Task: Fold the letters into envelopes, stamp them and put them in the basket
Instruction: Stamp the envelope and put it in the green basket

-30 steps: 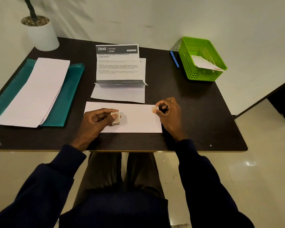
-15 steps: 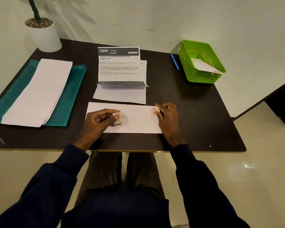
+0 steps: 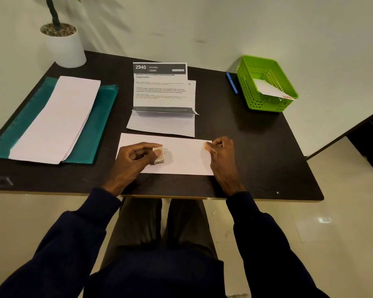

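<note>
A white envelope (image 3: 181, 157) lies flat near the table's front edge. My left hand (image 3: 136, 160) rests on its left part and pinches a small stack of stamps (image 3: 159, 155). My right hand (image 3: 221, 153) sits at the envelope's top right corner, fingertips pressing a single stamp (image 3: 207, 146) against the paper. Beyond the envelope lie folded printed letters (image 3: 162, 91). The green basket (image 3: 249, 102) stands at the back right with one stamped envelope (image 3: 267, 88) inside.
A teal folder (image 3: 99, 123) with a pile of blank envelopes (image 3: 54, 119) lies at the left. A white plant pot (image 3: 65, 46) stands at the back left corner. A blue pen (image 3: 232, 82) lies beside the basket.
My right hand has lowered and closed its fingers down onto the stamp at the envelope's corner. The left hand has stayed put with the stamp stack. The camera view has shifted slightly.
</note>
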